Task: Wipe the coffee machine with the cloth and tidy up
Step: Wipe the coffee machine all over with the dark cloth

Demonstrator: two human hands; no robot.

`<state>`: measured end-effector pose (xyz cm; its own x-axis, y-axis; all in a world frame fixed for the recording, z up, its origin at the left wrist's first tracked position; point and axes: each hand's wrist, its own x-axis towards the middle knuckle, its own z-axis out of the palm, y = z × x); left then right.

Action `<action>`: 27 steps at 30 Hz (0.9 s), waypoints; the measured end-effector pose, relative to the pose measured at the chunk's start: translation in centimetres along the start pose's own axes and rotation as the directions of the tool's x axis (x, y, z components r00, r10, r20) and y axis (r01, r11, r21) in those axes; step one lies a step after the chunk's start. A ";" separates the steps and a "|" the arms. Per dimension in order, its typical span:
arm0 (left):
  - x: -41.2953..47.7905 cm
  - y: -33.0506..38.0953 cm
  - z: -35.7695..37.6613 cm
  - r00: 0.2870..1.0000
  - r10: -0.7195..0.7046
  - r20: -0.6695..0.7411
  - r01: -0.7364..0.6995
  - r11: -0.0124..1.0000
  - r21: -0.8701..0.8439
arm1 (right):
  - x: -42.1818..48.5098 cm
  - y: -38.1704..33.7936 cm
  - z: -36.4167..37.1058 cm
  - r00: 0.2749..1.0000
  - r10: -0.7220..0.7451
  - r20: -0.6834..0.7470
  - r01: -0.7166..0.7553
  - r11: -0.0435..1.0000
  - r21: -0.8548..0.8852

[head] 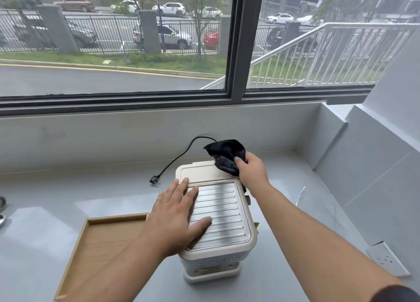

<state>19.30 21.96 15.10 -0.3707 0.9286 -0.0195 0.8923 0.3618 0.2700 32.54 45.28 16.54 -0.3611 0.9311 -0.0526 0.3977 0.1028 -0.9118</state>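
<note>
A cream coffee machine (225, 213) with a ribbed metal top stands on the grey counter, seen from above. My left hand (175, 217) lies flat on the left side of its top, fingers straight. My right hand (251, 171) grips a black cloth (227, 154) at the machine's back right corner, where the cloth touches the cream lid. Part of the cloth sticks up behind the hand.
A wooden tray (95, 247) lies left of the machine. The black power cord with its plug (155, 180) trails unplugged across the counter behind. A wall socket (386, 260) sits on the right wall. A window sill and wall close off the back.
</note>
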 end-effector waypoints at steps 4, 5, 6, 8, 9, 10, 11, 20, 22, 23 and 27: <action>0.2 0.0 0.1 1.000 0.012 -0.009 -0.011 0.999 0.035 | 0.3 1.8 -0.5 0.974 0.209 0.090 -0.221 0.962 0.157; 0.3 0.0 0.0 1.000 0.027 -0.006 -0.026 0.999 0.036 | 0.1 2.3 -0.9 0.966 0.225 0.126 -0.245 0.953 0.176; 0.4 0.0 0.0 0.999 0.054 -0.003 -0.054 0.998 0.034 | -0.1 2.7 -1.2 0.960 0.228 0.160 -0.257 0.947 0.193; 0.5 0.2 -0.2 0.992 0.129 0.004 -0.129 0.991 0.035 | -1.0 3.4 -1.8 0.952 0.212 0.220 -0.260 0.939 0.224; 0.6 0.2 -0.3 0.988 0.153 0.011 -0.154 0.987 0.039 | -1.6 3.7 -2.1 0.950 0.197 0.242 -0.255 0.938 0.235; 0.7 0.3 -0.4 0.986 0.163 0.017 -0.164 0.986 0.043 | -2.2 3.9 -2.3 0.949 0.185 0.257 -0.249 0.937 0.244; 0.8 0.3 -0.4 0.987 0.162 0.019 -0.163 0.986 0.045 | -2.8 4.0 -2.5 0.948 0.174 0.266 -0.243 0.936 0.255; 0.7 0.5 -0.5 0.991 0.134 0.017 -0.135 0.990 0.045 | -7.0 3.9 -4.4 0.987 0.000 0.162 -0.021 0.992 0.123; 0.7 0.5 -0.5 0.991 0.135 0.013 -0.136 0.990 0.039 | -8.3 4.0 -4.8 0.990 -0.017 0.143 0.002 0.995 0.104; 0.6 0.5 -0.5 0.991 0.135 0.010 -0.136 0.990 0.035 | -8.9 4.1 -4.9 0.989 -0.013 0.146 -0.004 0.994 0.112; 0.5 0.7 -0.5 0.990 0.141 -0.004 -0.141 0.989 0.037 | -11.7 4.9 -5.2 0.981 0.053 0.189 -0.097 0.967 0.235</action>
<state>19.55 22.66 15.74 -0.2418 0.9701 0.0228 0.9446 0.2300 0.2341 43.13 36.70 14.87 -0.4921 0.8524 -0.1765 0.2219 -0.0732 -0.9723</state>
